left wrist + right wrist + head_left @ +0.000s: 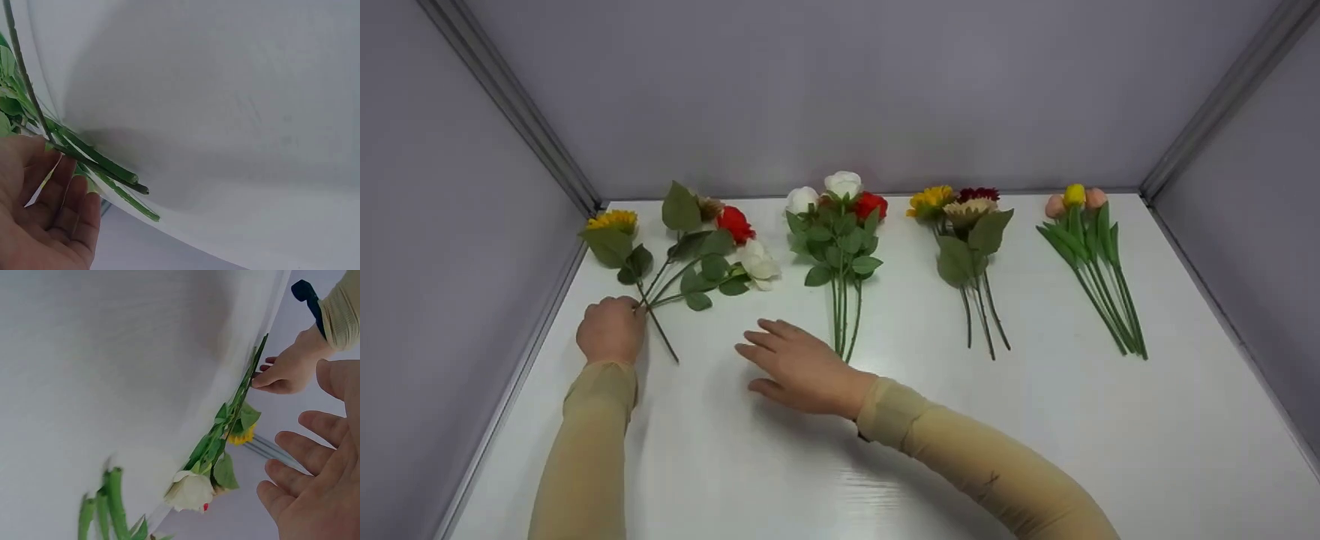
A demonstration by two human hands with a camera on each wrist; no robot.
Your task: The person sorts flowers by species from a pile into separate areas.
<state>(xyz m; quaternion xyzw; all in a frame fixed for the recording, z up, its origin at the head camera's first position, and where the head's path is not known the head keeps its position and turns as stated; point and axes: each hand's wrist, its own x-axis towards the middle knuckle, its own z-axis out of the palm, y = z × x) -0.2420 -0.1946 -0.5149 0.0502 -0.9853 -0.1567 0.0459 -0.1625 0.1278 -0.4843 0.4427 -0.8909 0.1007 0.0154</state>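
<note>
At the left of the table, my left hand [613,331] pinches the stems of a loose group of artificial flowers. The group has a yellow sunflower [613,220], a red rose [735,224], a white rose [758,264] and a mostly hidden beige flower [709,208]. Cut stem ends [135,183] stick out past the fingers in the left wrist view; one darker stem crosses the others. My right hand [808,373] is held over the table with spread fingers and nothing in it. It is nearest the stems of a white and red rose bunch [840,240].
Farther right lie a bunch of yellow, beige and dark red flowers [971,217] and a bunch of tulips [1076,199], heads toward the back wall. Grey panels [840,90] enclose the white table [1110,450] at the back and both sides.
</note>
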